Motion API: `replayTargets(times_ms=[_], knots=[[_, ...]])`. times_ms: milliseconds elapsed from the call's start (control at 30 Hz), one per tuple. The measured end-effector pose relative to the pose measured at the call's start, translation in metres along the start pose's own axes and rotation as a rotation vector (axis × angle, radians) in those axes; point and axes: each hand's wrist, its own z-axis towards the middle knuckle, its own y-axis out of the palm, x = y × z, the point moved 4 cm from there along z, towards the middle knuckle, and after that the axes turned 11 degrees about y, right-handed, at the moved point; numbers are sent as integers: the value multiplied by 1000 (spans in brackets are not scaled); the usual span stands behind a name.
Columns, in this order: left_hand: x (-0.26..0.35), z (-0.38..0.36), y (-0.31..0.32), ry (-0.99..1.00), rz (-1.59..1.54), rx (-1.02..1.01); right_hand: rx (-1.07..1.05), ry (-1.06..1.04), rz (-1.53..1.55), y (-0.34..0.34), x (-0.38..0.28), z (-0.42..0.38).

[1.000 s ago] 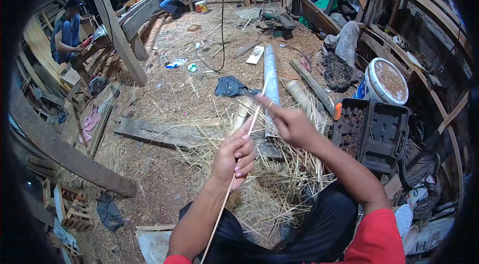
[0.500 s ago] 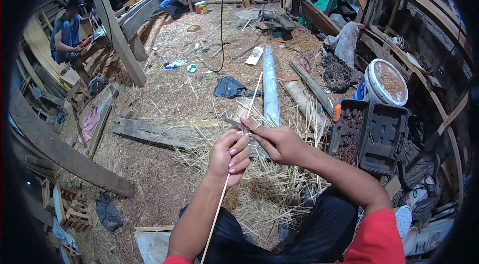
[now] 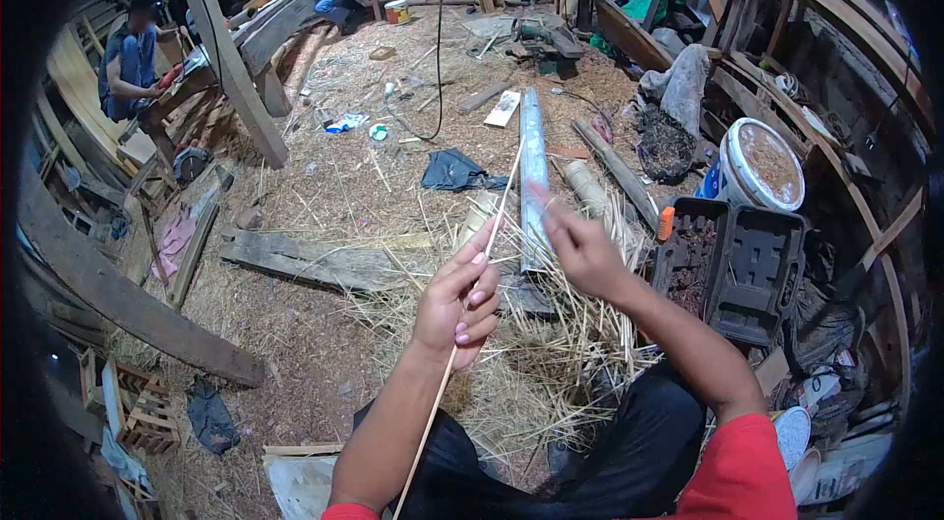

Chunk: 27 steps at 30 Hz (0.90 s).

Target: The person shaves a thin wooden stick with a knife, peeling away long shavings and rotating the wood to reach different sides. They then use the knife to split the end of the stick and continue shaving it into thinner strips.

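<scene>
You're facing a floor point(image 3: 305, 333) that is carrying shavings, with slivers point(image 3: 521, 377) lying thick in front of you. A plank point(image 3: 315, 261) is lying crosswise on the left, and a grey pole point(image 3: 533, 166) is pointing away from you, a black bag point(image 3: 451, 169) resting left of it. An open case point(image 3: 757, 269) is sitting on your right, and a pink cloth point(image 3: 177, 240) is lying far left

No words, brands or numbers I can read. Blue print on white bucket point(image 3: 733, 173) to my right, too small for me to make out. Markings on red-and-white tub point(image 3: 396, 13) and blue-and-white packet point(image 3: 347, 123) also illegible to me.
</scene>
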Motion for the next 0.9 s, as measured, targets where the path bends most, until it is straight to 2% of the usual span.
replayTargets(times_ms=[133, 267, 367, 400, 467, 533, 567, 633, 667, 733, 767, 867, 900], knots=[[1, 1, -12, -6, -50, -11, -230, -127, -85, 19, -38, -19], [3, -5, -8, -37, 8, 32, -53, -337, -33, 22, -30, -13], [3, -6, -4, -66, -44, -59, -84, -155, -206, 10, -26, -6], [1, -6, -4, -88, -82, -96, -158, 89, -240, 3, -15, 3], [-6, -9, 0, -124, -20, -116, 90, 133, -92, -16, 28, 25], [-9, -14, 10, -145, 12, -142, 303, 28, -57, -28, 70, 36], [-7, -12, 9, -118, 51, -122, 398, -102, -95, -33, 83, 39], [-4, -4, 3, -49, 115, -78, 430, -230, -59, -33, 59, 40], [0, -1, -4, -27, 104, -43, 369, -218, 17, -22, 43, 30], [4, 5, -10, -12, 57, -6, 56, -75, 34, -6, 5, 9], [5, 7, -11, -6, 39, 12, -198, 57, -20, 5, -2, -2], [5, 3, -11, -21, -42, 39, -160, -255, -64, 22, -36, -18], [5, 1, -12, -21, -84, 38, -158, -249, -63, 22, -35, -18]])
